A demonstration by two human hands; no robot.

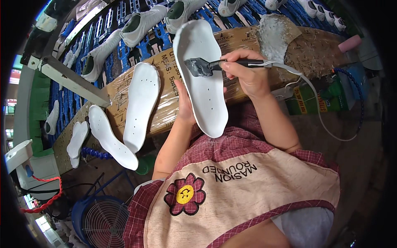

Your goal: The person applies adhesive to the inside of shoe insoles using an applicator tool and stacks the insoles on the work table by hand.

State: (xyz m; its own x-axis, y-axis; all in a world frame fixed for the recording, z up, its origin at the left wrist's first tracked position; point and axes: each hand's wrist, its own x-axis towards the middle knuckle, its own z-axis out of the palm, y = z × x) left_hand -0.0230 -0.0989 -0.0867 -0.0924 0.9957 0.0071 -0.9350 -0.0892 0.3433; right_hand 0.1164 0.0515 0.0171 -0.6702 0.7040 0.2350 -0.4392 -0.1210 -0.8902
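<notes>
My left hand [185, 101] is closed around the underside of a white shoe sole [210, 118], which it holds up above the bench with the hollow side showing. Small holes dot the sole. In my right hand [249, 76] is a glue brush [200, 67] with a black handle and a wide dark head, resting on the inner face of the sole. A pale hose [312, 91] runs from the handle end and loops down to the right. Most of the left fingers are hidden behind the sole.
Two white soles, one longer [141, 103] and one beside it [112, 136], lie at the left of the cardboard-covered bench [235, 43]. Smaller soles [77, 139] lie farther left. Beyond runs a blue rack conveyor [159, 31] with white shoes [142, 25]. A fan [105, 221] stands below left.
</notes>
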